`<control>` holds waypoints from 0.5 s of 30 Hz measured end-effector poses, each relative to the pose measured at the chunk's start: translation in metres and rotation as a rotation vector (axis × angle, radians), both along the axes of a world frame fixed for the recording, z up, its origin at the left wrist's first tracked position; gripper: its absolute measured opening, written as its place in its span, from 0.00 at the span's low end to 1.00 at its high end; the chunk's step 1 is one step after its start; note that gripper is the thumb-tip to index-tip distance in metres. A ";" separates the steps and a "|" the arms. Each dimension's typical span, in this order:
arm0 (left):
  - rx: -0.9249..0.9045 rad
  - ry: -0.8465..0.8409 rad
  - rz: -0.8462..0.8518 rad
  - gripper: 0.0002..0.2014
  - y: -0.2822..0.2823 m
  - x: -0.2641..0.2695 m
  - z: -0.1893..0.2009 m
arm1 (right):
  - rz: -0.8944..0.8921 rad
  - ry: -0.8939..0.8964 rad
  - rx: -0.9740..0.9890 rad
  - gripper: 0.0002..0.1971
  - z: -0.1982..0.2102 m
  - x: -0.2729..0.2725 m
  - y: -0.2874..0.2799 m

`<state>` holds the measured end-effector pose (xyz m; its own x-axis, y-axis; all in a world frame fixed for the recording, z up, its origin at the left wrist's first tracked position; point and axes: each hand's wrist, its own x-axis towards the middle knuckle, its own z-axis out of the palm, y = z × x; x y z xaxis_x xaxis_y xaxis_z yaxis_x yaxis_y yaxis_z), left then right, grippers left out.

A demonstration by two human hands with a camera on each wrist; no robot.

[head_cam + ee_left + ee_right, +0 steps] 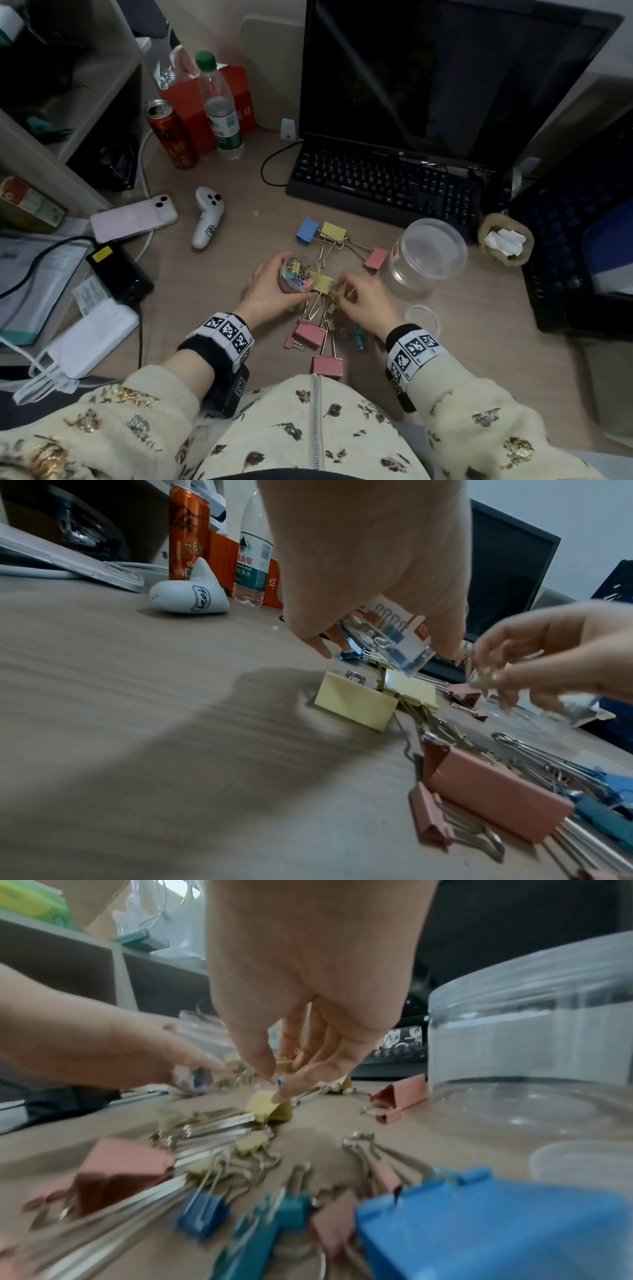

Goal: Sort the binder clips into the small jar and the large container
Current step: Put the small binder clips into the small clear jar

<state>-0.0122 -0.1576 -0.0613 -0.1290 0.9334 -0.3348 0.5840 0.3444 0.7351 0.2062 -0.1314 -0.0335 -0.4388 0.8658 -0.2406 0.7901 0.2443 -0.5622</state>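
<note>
Jar: small jar (298, 276), part-filled with little clips, tilted in the curled left hand (270, 294).
Clip: small yellow clip (341, 290) pinched by right hand (368, 301), just right of the jar mouth.
Container: large container (428, 253) stands farther right on the bench (212, 274), open.

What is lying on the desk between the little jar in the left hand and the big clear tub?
Between the little jar and the big clear tub, the head view shows a pink clip and long silver clip handles on the desk.
</note>
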 end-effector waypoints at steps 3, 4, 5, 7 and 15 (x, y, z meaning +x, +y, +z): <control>-0.025 -0.014 -0.019 0.48 0.002 0.004 -0.001 | -0.085 0.088 0.172 0.10 0.016 0.002 0.007; -0.028 -0.017 -0.032 0.48 0.002 0.006 -0.001 | -0.077 0.112 0.227 0.11 0.021 0.000 0.009; -0.028 -0.016 -0.047 0.47 0.002 0.008 -0.001 | -0.051 0.130 0.260 0.11 0.025 -0.003 0.010; -0.033 -0.022 -0.071 0.45 0.004 0.011 -0.001 | 0.024 0.136 0.233 0.16 0.032 -0.011 0.011; -0.015 -0.042 -0.035 0.50 0.004 -0.002 0.008 | -0.017 -0.139 -0.040 0.16 0.024 -0.001 0.004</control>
